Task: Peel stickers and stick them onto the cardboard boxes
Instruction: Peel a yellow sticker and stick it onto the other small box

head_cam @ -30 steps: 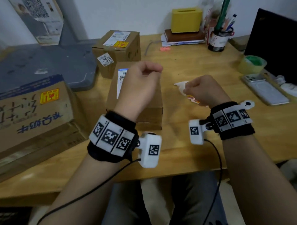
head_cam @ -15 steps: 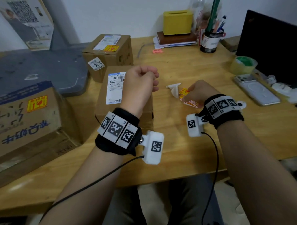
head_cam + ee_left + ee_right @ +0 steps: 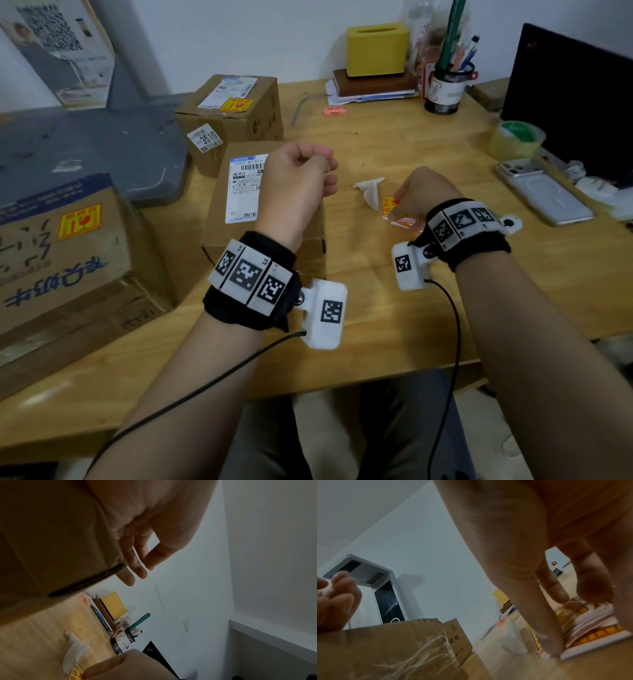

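Note:
My left hand (image 3: 325,171) hovers over the middle cardboard box (image 3: 245,192), which carries a white shipping label. Its fingers are loosely curled with nothing visible in them (image 3: 137,569). My right hand (image 3: 402,209) is down on the table at a small stack of yellow-red stickers (image 3: 402,222). In the right wrist view the thumb presses the stack's near corner and the fingers curl onto its top (image 3: 594,632). A second box (image 3: 236,116) behind and a large box (image 3: 68,246) at the left each bear a yellow sticker.
Crumpled white backing paper (image 3: 370,192) lies just beyond the sticker stack. A phone (image 3: 544,192), a tape roll (image 3: 517,140) and a dark screen (image 3: 575,96) sit at the right. A pen holder (image 3: 445,89) and a yellow tissue box (image 3: 376,51) stand at the back.
My right hand has dropped from holding the white paper down onto the sticker stack. The backing paper now lies loose on the table. My left hand stays above the middle box.

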`<state>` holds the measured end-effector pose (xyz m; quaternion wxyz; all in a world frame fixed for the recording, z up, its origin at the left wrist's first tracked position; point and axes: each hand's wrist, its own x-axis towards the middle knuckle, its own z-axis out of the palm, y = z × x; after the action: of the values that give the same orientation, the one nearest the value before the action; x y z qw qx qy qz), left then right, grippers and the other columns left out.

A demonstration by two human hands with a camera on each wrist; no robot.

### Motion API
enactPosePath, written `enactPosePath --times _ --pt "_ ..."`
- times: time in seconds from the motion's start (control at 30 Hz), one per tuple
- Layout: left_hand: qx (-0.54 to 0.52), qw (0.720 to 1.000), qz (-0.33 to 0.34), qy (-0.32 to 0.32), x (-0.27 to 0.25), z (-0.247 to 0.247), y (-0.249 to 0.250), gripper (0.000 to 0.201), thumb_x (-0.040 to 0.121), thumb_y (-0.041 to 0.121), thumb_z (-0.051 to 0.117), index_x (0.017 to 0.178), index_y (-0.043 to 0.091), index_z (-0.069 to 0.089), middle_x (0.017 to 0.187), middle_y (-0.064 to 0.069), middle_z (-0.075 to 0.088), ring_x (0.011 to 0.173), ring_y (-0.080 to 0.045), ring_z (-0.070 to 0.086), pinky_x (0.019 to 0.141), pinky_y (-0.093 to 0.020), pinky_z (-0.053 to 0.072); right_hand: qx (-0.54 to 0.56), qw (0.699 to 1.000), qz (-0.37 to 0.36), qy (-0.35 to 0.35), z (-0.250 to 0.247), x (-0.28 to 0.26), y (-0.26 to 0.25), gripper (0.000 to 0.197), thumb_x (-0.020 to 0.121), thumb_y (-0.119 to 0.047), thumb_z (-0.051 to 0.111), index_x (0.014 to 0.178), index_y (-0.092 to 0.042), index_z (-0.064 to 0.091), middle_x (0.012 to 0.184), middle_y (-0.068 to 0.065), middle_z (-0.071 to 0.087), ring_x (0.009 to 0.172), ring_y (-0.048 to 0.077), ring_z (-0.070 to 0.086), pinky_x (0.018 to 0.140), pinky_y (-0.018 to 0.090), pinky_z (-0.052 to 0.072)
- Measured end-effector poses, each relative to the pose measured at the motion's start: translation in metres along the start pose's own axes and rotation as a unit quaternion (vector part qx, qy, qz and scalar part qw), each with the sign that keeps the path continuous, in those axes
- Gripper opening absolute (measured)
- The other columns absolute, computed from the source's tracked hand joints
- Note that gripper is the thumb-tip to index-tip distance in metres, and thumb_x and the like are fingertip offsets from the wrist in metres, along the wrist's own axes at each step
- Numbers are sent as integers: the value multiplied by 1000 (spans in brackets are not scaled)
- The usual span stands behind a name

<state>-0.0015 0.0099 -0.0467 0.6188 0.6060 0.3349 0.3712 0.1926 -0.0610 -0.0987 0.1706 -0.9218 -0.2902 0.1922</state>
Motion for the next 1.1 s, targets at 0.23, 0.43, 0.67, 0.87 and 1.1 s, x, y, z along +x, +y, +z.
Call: enactPosePath --times 0.23,0.43,0.67,0.87,1.1 --pt "11 1000 5 -2 0 -1 -1 26 92 -5 46 84 11 65 80 -7 67 67 -19 64 75 -34 62 -47 999 -11 20 1 -4 -4 39 70 -20 92 96 -3 68 91 15 71 83 35 70 72 39 60" --pt "20 1000 11 -3 -2 0 -1 27 92 -5 47 81 12 65 75 -3 66 63 -16 63 75 -34 61 -70 997 -14 7 0 -10 -7 41 70 -23 93 83 -6 59 82 12 67 80 33 67 65 33 50" --pt "18 1000 12 -7 -3 -1 -1 27 92 -5 47 82 12 65 74 -3 67 65 -18 63 73 -32 61 -76 997 -19 18 -3 -13 -9 42 70 -24 92 89 -4 61 76 8 60 67 25 57 50 27 38" --pt "11 1000 2 -17 -3 -2 3 26 93 -5 47 84 11 65 76 -5 67 65 -19 63 73 -33 61 -80 995 -29 53 -4 -11 -10 34 89 -23 73 68 -8 50 65 8 53 58 24 51 49 28 35" --pt "3 999 -3 -41 -8 -3 12 23 96 -3 47 87 11 63 79 -6 66 71 -22 64 70 -30 59 -89 993 -28 76 -5 -13 -6 34 89 -21 74 69 -7 51 66 9 56 59 25 53 50 30 37"
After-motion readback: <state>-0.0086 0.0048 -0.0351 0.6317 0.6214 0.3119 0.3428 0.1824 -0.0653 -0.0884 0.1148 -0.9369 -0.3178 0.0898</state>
